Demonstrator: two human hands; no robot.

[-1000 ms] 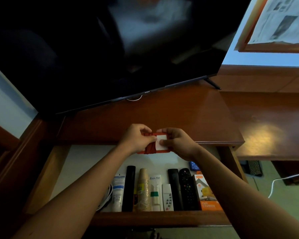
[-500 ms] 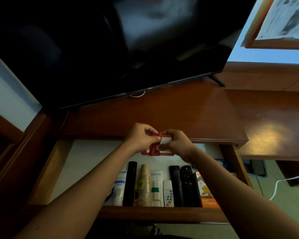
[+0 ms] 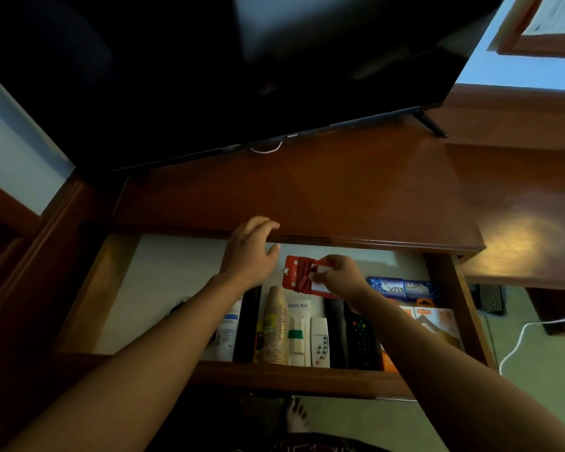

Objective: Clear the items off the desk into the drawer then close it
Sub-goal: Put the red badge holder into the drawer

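Observation:
The wooden drawer (image 3: 294, 378) is pulled open below the desk top (image 3: 307, 197). My right hand (image 3: 341, 277) grips a red card wrapped in red bands (image 3: 299, 277) over the back of the drawer. My left hand (image 3: 250, 252) is off the card, fingers spread, hovering by the desk's front edge. In the drawer lie a white tube (image 3: 227, 334), a black remote (image 3: 248, 324), a stack of paper cups (image 3: 275, 324), a white key card sleeve (image 3: 298, 331), a small white remote (image 3: 320, 342), two black remotes (image 3: 356, 337), an orange charger box (image 3: 437, 324) and a blue packet (image 3: 402, 287).
A large black TV (image 3: 242, 66) stands at the back of the desk, its foot (image 3: 431, 125) at the right. A lower side table (image 3: 529, 216) adjoins on the right. A white cable (image 3: 519, 340) runs on the floor. My bare foot (image 3: 296, 415) shows below the drawer.
My left hand has let go of the red card and opened toward the desk edge. My right hand has lowered the card into the back of the drawer.

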